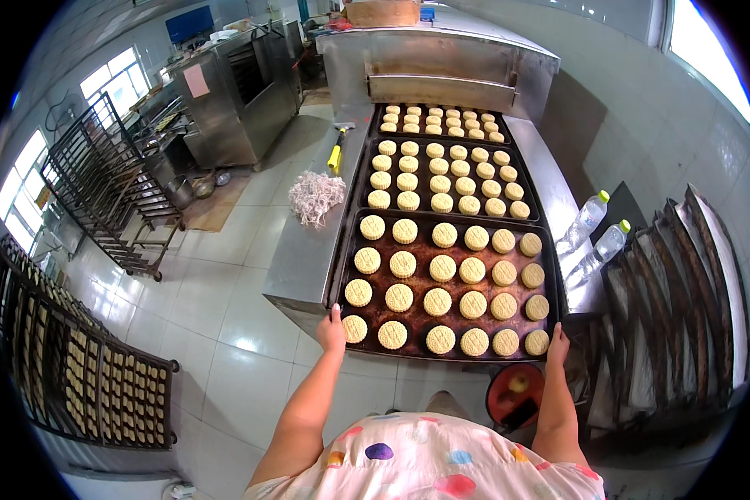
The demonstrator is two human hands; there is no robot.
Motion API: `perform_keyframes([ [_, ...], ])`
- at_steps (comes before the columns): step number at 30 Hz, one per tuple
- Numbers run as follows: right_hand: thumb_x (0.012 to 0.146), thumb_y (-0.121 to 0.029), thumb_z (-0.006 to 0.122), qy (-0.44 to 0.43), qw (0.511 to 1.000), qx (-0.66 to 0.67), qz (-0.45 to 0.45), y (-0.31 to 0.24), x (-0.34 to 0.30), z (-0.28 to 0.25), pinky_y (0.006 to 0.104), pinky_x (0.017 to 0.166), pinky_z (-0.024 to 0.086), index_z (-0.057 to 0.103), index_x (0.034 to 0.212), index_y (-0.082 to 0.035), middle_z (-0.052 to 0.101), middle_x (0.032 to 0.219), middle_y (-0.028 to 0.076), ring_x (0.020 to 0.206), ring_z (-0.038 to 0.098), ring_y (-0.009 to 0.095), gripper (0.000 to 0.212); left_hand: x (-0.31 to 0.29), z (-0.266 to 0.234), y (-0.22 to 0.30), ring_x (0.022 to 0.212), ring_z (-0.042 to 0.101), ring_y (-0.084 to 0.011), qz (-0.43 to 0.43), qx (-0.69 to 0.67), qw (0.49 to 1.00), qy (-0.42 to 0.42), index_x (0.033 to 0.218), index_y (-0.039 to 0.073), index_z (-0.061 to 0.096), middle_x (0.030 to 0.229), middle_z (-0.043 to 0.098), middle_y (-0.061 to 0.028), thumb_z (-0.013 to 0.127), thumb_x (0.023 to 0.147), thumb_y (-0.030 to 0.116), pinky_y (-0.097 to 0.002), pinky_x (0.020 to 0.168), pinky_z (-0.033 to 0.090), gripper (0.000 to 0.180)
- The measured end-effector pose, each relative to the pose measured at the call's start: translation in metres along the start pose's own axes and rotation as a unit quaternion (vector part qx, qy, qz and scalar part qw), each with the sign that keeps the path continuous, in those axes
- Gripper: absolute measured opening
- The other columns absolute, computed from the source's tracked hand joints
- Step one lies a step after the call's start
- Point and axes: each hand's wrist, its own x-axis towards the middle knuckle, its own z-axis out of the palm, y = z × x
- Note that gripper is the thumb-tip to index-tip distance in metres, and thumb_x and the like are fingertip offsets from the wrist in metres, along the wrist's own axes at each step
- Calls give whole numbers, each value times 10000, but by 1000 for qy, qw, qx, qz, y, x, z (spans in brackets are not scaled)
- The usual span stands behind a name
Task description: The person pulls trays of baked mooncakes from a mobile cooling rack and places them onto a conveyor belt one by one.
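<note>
A dark baking tray [421,321] lies nearest me, its front edge sticking out past the steel bed. Rows of round, pale mooncakes [437,302] with patterned tops sit on it. My left hand [331,331] is closed on the tray's near left corner, thumb on top. At the near right corner my right hand [558,344] grips the rim, its fingers partly hidden below. Directly beyond lies a second tray [423,187] of mooncakes. A third tray, farther back, reaches to the low opening of a steel oven [450,58].
On the left ledge [296,271] lie a bundle of white rags [317,198] and a yellow-handled scraper [335,157]. Two clear bottles [587,218] stand right. Stacked trays [683,292] lean beside them. A red bucket [512,392] is below. Racks [112,387] stand left.
</note>
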Motion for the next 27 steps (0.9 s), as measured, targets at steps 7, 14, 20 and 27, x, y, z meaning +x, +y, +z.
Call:
perform_keyframes([
  [7,905,-444,515,-2,999,-28,-17,21,13,7,344,700,437,615,931,108,613,744,140,706,491,153,562,0,-1,3,779,592,-431,11,41,999,20,817,-10,662,785,628,-243,437,876,550,-491,683,445,606],
  [14,916,-433,509,-21,1000,1,11,34,20,4,306,775,441,608,1016,112,635,895,105,801,520,152,563,-1,0,7,773,591,-423,-5,51,999,4,779,-7,641,780,622,-234,431,873,554,-487,669,451,606],
  [20,909,-443,511,-20,1000,2,16,35,21,7,331,805,441,586,1085,107,651,977,175,853,569,207,583,-4,-3,7,714,582,-414,4,33,999,19,728,-30,611,713,596,-242,453,873,549,-470,636,432,617],
  [27,917,-434,500,-24,999,-12,20,42,25,8,326,828,440,578,1102,107,648,1012,184,887,578,215,577,-5,-5,10,714,580,-414,13,52,998,15,742,-14,624,719,600,-233,431,879,550,-467,639,434,611],
])
